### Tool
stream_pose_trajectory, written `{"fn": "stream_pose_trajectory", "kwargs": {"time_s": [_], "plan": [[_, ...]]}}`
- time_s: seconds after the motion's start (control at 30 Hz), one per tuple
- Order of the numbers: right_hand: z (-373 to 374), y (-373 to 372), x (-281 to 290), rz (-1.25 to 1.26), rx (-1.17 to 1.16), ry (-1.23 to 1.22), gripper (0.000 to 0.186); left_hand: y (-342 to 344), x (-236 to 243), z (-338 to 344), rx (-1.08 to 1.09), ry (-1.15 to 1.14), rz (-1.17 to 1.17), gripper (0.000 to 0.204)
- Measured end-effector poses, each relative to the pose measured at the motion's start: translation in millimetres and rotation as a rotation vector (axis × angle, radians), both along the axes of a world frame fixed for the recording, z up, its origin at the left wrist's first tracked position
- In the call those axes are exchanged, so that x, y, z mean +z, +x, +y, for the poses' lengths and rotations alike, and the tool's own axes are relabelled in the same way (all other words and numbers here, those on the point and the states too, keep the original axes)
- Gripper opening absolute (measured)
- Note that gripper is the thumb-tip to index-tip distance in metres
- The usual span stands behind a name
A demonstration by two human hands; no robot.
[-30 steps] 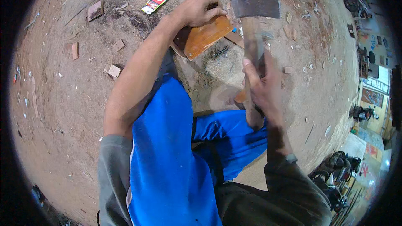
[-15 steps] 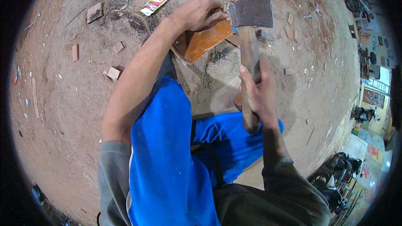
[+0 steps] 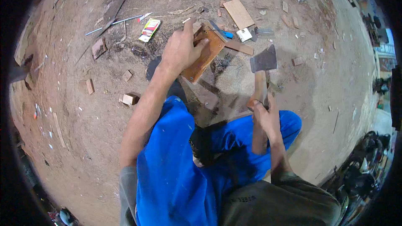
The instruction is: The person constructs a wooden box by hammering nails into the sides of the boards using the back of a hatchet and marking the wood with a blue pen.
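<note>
My left hand [image 3: 181,47] grips an orange-brown wooden board [image 3: 208,54] by its upper left side, with the thumb across its face. The board stands tilted on the ground, and dark screw heads show near its corners. Some of the fingers are hidden behind its edge. In my right hand [image 3: 266,115] is a hatchet, held by its wooden handle [image 3: 260,84]. Its dark blade [image 3: 264,60] points up and away, to the right of the board and apart from it. Loose nails [image 3: 226,60] lie on the ground between the two.
Beyond the board lie a pale wood panel [image 3: 239,14], a blue-handled tool [image 3: 226,34] and a small white block [image 3: 243,34]. A yellow and red packet [image 3: 150,30] and a thin metal rod [image 3: 113,24] are at the far left. Wood offcuts [image 3: 128,98] dot the dirt floor.
The hatchet came down and toward me, away from the board. My left hand shifted from the board's top edge to its left side, and the board now stands more steeply turned.
</note>
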State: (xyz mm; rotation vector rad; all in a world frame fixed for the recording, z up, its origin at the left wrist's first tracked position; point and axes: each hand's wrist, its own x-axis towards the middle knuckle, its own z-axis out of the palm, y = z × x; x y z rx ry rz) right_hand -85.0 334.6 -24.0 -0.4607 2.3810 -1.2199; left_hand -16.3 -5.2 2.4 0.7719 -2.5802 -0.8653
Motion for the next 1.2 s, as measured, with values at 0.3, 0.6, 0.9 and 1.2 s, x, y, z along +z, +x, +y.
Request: {"fn": "stream_pose_trajectory", "kwargs": {"time_s": [0.3, 0.6, 0.9, 1.2], "plan": [[22, 5, -5, -0.481, -0.177, -0.108, 0.038, 20, 12, 3, -0.095, 0.146, -0.021, 0.052], [16, -23, 3, -0.099, -0.034, -0.046, 0.05, 64, 18, 35, -0.186, 0.382, 0.03, 0.032], [31, 10, -3, -0.145, -0.096, 0.061, 0.077, 87, -1, 52, -0.182, 0.689, 0.215, 0.026], [13, 37, -11, -0.762, -0.511, -0.442, 0.072, 63, 11, 31, -0.139, 0.701, 0.062, 0.025]]}}
